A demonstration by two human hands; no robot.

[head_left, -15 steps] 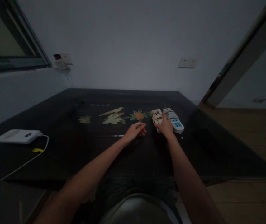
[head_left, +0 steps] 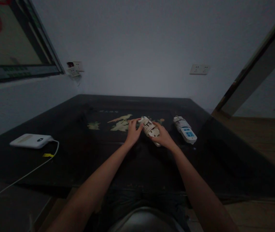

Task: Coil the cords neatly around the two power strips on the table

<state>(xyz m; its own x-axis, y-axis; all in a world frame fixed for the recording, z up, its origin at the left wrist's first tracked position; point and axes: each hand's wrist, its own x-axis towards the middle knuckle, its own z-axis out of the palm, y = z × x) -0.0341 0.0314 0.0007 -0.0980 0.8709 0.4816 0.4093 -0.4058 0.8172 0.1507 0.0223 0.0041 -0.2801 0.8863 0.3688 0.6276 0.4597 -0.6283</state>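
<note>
While both hands held the cream power strip (head_left: 150, 129) just above the dark counter (head_left: 79, 161), it could have slipped and banged down, because the grip looked loose. The left hand (head_left: 132, 132) only touched its far end with curled fingers. The right hand (head_left: 163, 137) was closed around its near end from the side. Its cord looked wound around it, and a loop could have come loose and caught on a finger. A second power strip (head_left: 185, 129) with blue sockets lay near, on the right. The counter was shiny, with birds and flowers painted on it. A white box (head_left: 30, 140) with a cable (head_left: 26, 174) sat far left. The room was dim, with wall sockets (head_left: 199, 69) behind.
</note>
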